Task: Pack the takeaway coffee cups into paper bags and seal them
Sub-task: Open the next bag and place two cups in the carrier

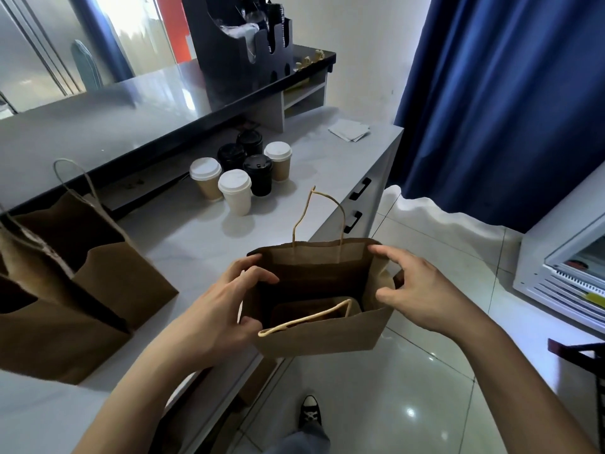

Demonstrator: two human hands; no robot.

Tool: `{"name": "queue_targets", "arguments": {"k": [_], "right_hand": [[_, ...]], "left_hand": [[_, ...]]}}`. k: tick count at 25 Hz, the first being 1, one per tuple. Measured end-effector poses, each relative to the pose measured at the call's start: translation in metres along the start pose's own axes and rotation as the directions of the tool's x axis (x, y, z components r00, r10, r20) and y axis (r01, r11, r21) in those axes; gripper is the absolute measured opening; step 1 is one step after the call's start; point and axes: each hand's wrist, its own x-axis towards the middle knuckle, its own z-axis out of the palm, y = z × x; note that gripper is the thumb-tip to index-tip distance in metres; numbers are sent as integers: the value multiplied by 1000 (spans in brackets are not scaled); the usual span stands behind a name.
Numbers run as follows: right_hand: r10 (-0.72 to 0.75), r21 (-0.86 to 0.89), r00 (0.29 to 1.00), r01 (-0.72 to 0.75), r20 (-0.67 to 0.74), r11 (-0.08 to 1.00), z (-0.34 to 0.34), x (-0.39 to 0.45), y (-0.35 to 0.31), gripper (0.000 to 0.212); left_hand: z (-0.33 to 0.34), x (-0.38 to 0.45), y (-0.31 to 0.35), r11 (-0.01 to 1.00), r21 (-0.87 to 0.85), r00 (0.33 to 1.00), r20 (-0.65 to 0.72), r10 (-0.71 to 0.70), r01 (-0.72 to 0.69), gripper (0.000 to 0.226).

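The location is a café service counter. Indicators: six lidded takeaway cups [244, 170] grouped on the white countertop [327, 178], a black cup-and-lid dispenser rack [242, 44] on the raised ledge, brown paper carrier bags [98, 276], and a refrigerated display cabinet [563, 276] opposite.

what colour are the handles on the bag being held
Pale tan twine handles on the brown bag; head view.

Left hand [226, 303] and right hand [412, 290] gripping opposite side edges of an open brown paper bag [320, 335] held past the counter [183, 231] edge, six lidded coffee cups [242, 172] clustered on the counter, two more paper bags [65, 283] standing at left, blue curtain [504, 93] at right
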Motion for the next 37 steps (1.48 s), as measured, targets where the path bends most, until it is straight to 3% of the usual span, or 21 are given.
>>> {"name": "queue_targets", "arguments": {"k": [13,22,30,37], "right_hand": [[-34,-44,998,36,46,998,-54,154,9,73],[-135,-71,974,150,180,986,-78,257,7,74],[-268,-92,879,328,395,940,-106,359,9,73],[-388,-27,769,464,507,885,-108,421,5,75]], "left_hand": [[-24,136,-13,998,-43,998,-28,-53,52,60],[-21,193,-10,982,-10,968,-164,-188,189,63],[0,245,12,924,-79,869,-316,-380,375,66],[15,279,26,851,-111,707,-508,-493,513,66]]}}
